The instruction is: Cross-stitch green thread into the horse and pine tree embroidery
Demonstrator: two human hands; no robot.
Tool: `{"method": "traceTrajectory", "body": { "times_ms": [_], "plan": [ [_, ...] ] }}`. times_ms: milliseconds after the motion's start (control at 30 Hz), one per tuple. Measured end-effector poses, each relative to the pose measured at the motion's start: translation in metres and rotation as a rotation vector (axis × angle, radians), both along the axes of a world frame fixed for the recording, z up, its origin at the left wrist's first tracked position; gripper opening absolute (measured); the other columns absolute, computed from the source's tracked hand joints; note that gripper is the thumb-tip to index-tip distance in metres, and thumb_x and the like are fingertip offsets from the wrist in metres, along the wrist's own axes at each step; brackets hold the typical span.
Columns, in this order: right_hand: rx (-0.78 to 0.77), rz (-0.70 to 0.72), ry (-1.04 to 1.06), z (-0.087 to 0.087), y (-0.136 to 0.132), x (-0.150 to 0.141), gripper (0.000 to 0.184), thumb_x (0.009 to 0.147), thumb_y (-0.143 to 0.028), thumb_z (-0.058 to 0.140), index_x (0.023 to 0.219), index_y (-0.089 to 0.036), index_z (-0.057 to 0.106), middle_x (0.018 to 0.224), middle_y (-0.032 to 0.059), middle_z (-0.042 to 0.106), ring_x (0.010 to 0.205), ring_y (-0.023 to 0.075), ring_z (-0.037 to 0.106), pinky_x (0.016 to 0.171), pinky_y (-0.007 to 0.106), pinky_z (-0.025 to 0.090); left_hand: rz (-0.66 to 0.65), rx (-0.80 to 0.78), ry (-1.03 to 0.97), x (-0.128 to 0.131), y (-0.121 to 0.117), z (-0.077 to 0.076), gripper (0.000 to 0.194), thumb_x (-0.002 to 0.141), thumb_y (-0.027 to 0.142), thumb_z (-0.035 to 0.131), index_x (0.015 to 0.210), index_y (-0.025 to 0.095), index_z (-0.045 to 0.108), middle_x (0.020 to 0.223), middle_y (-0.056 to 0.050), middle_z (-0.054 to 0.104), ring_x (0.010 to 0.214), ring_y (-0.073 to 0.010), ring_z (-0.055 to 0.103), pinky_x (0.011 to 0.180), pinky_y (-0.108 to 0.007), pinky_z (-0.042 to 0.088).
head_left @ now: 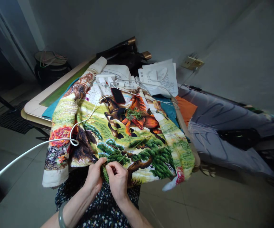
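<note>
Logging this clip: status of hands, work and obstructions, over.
Left hand and right hand pinching near edge of multicoloured, horse-patterned embroidered cloth. Tangled green thread on it. Thick white cable looping over cloth's rolled left side, apart from both hands.

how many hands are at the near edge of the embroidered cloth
2: the left hand, gripping the near edge of the embroidered cloth, and the right hand, close beside it. No other hand shows; some fingertips are hidden.

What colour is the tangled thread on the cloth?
The tangled thread is green, clearest in the head view.
</note>
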State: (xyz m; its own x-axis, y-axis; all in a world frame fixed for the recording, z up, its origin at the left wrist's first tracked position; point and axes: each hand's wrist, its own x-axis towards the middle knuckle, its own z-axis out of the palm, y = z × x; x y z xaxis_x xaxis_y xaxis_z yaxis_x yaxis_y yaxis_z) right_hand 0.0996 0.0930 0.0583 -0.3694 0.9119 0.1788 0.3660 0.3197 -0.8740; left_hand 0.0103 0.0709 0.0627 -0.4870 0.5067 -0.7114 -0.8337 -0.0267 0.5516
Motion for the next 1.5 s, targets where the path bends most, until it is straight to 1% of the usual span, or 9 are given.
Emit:
{"method": "traceTrajectory", "body": {
  "times_ms": [233, 667, 733, 833, 933, 1100, 1267, 1400, 1500],
  "plan": [
    [-0.067, -0.017, 0.044, -0.001, 0.001, -0.001, 0.017, 0.085, -0.018, 0.059, 0.07, -0.018, 0.068, 0.067, 0.0016, 0.068, 0.062, 0.0159, 0.061, 0.06, 0.024, 0.046, 0.009, 0.022, -0.009, 0.0, 0.001, 0.002, 0.02, 0.047, 0.023, 0.085, 0.057, 0.013, 0.071, 0.057, 0.002, 0.063, 0.056, -0.0116, 0.054, 0.055, -0.026, 0.044],
    [-0.56, -0.052, 0.212, 0.008, 0.019, -0.005, 0.017, 0.073, -0.031, 0.069, 0.076, -0.018, 0.06, 0.058, -0.0018, 0.061, 0.049, 0.014, 0.06, 0.049, 0.022, 0.047, -0.038, 0.089, -0.056, 0.002, -0.003, 0.001, 0.027, 0.043, 0.021, 0.091, 0.059, 0.012, 0.071, 0.055, 0.001, 0.065, 0.052, -0.0121, 0.057, 0.052, -0.025, 0.046],
    [-0.523, 0.0, 0.205, 0.014, 0.024, -0.003, 0.019, 0.073, -0.028, 0.069, 0.087, -0.018, 0.061, 0.062, -0.0021, 0.062, 0.052, 0.0148, 0.062, 0.052, 0.023, 0.05, -0.054, 0.11, -0.051, 0.002, -0.004, 0.001, 0.027, 0.045, 0.022, 0.091, 0.063, 0.012, 0.074, 0.06, -0.002, 0.07, 0.057, -0.0154, 0.062, 0.058, -0.028, 0.051],
    [-0.295, 0.028, 0.123, 0.028, 0.033, 0.001, 0.029, 0.081, -0.028, 0.064, 0.108, -0.017, 0.064, 0.074, 0.0012, 0.067, 0.062, 0.0158, 0.065, 0.059, 0.024, 0.052, -0.069, 0.149, -0.038, 0.002, -0.006, 0.001, 0.028, 0.047, 0.022, 0.092, 0.069, 0.012, 0.077, 0.07, -0.006, 0.076, 0.071, -0.0223, 0.07, 0.074, -0.035, 0.056],
    [-0.106, 0.093, -0.05, 0.043, 0.043, 0.002, 0.022, 0.09, -0.032, 0.057, 0.101, -0.018, 0.071, 0.08, 0.0045, 0.07, 0.07, 0.0167, 0.065, 0.064, 0.025, 0.05, -0.072, 0.179, -0.039, 0.002, -0.008, 0.001, 0.03, 0.047, 0.022, 0.092, 0.073, 0.012, 0.079, 0.076, -0.008, 0.079, 0.082, -0.0259, 0.072, 0.084, -0.038, 0.056],
    [-0.188, 0.245, -0.282, 0.049, 0.049, -0.006, 0.01, 0.085, -0.022, 0.062, 0.078, -0.02, 0.069, 0.059, -0.0021, 0.063, 0.054, 0.0133, 0.057, 0.053, 0.021, 0.041, -0.101, 0.183, -0.046, 0.002, -0.009, -0.003, 0.03, 0.047, 0.022, 0.092, 0.072, 0.01, 0.079, 0.076, -0.009, 0.079, 0.075, -0.0243, 0.072, 0.079, -0.035, 0.056],
    [-0.323, 0.208, -0.071, 0.046, 0.056, -0.008, 0.018, 0.089, -0.026, 0.055, 0.072, -0.02, 0.057, 0.055, -0.0045, 0.058, 0.042, 0.0097, 0.052, 0.044, 0.019, 0.04, -0.07, 0.171, -0.054, 0.002, -0.01, -0.004, 0.033, 0.051, 0.027, 0.093, 0.075, 0.009, 0.08, 0.075, -0.008, 0.079, 0.069, -0.0197, 0.07, 0.072, -0.031, 0.057],
    [-0.376, -0.016, 0.428, 0.087, 0.1, 0.036, 0.023, 0.085, -0.042, 0.067, 0.082, -0.023, 0.054, 0.069, -0.0043, 0.064, 0.041, 0.0079, 0.051, 0.038, 0.018, 0.041, -0.013, 0.163, -0.068, 0.002, -0.01, -0.001, 0.039, 0.055, 0.03, 0.093, 0.087, 0.012, 0.08, 0.091, -0.01, 0.081, 0.086, -0.0257, 0.074, 0.082, -0.036, 0.059],
    [-0.421, -0.008, 0.684, 0.139, 0.143, 0.103, 0.024, 0.08, -0.03, 0.075, 0.074, -0.022, 0.053, 0.053, -0.0108, 0.049, 0.031, 0.002, 0.029, 0.033, 0.013, 0.03, -0.013, 0.152, -0.061, 0.001, -0.01, 0.0, 0.037, 0.055, 0.028, 0.093, 0.085, 0.013, 0.079, 0.089, -0.011, 0.081, 0.087, -0.0293, 0.075, 0.085, -0.041, 0.06]
  ]
}}
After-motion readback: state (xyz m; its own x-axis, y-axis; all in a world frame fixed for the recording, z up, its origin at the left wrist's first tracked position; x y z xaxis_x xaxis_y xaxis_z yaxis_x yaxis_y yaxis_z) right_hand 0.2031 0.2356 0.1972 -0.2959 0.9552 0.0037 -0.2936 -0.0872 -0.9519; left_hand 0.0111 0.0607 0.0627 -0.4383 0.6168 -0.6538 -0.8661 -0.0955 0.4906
